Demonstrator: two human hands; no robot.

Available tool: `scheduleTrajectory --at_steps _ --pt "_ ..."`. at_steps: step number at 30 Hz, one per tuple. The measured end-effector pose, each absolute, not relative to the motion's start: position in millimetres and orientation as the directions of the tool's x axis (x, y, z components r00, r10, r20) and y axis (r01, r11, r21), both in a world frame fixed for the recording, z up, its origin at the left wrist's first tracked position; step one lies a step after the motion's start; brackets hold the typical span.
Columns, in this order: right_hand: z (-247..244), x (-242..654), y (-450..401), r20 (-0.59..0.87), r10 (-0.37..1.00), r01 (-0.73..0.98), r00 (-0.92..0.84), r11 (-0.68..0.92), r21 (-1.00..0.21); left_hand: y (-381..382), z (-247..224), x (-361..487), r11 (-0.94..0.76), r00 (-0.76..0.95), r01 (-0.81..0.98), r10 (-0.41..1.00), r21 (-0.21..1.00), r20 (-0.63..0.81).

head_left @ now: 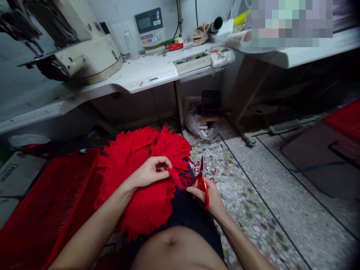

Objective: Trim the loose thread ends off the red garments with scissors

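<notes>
A big heap of red knitted fabric pieces (140, 150) with ragged edges lies across my lap, over dark trousers (187, 213). My left hand (153, 171) is above the heap, thumb and fingers pinched on the edge of a red fabric piece that stretches toward the right. In my right hand (206, 193) is a pair of scissors (201, 172) with red handles, its blades pointing up and away from me. The blades look closed together. Short red thread ends (209, 172) are scattered just beyond the scissors, over the floor and my leg.
A sewing machine (84, 56) stands on the white table (152, 75) ahead, beside a control panel (150, 28). Left of me is a red plastic crate (56, 202). A clear bag (201, 123) sits under the table. At right stands a grey bin (317, 161) with red material.
</notes>
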State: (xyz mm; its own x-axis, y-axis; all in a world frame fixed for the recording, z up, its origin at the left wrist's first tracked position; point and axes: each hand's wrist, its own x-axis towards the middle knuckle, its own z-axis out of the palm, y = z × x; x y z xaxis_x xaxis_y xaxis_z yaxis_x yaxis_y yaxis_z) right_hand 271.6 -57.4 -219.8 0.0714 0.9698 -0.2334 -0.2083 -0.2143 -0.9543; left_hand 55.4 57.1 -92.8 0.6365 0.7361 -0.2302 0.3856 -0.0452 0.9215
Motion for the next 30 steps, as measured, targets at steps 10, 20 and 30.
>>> scheduleTrajectory --at_steps 10,20,30 --pt "-173 260 -35 -0.171 0.978 -0.363 0.119 -0.117 -0.924 49 -100 70 0.105 0.643 0.379 0.684 0.919 -0.343" --pt "-183 261 -52 -0.218 0.974 -0.290 0.060 -0.192 -0.937 50 -113 73 0.186 0.564 0.362 0.736 0.913 -0.373" --pt "-218 270 -87 -0.054 0.953 0.065 -0.297 -0.036 -0.997 51 -115 79 0.166 0.499 0.375 0.793 0.912 -0.349"
